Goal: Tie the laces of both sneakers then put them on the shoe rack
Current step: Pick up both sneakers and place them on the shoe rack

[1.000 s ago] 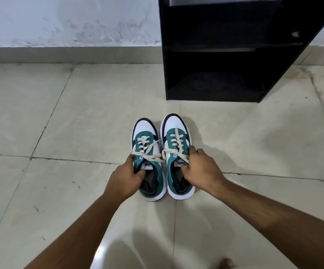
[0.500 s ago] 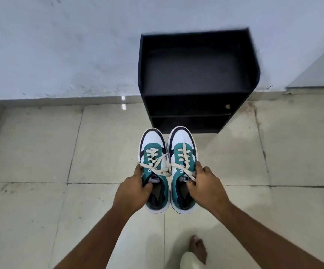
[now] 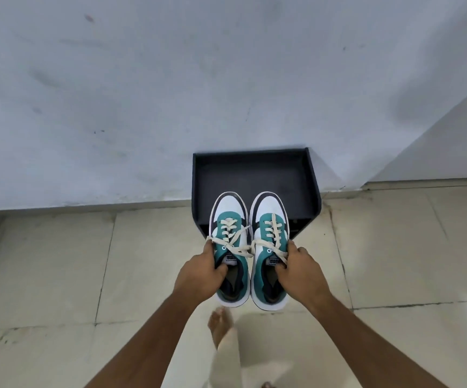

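I hold two teal, white and black sneakers side by side in the air, toes pointing away from me. My left hand (image 3: 201, 271) grips the left sneaker (image 3: 228, 217) at its tongue and collar. The right sneaker (image 3: 268, 214) is gripped the same way by my right hand (image 3: 301, 271). Cream laces are tied in bows on both. The black shoe rack (image 3: 254, 175) stands against the wall straight ahead, and the sneakers' toes overlap its top shelf in the view.
A pale grey wall (image 3: 170, 93) rises behind the rack, with a second wall (image 3: 450, 141) at the right. The floor (image 3: 59, 261) is beige tile. My bare foot (image 3: 219, 323) and light trouser leg show below the sneakers.
I have risen from the floor with both sneakers lifted. The view now looks down on the rack's top, and the sneakers have come up to the rack.
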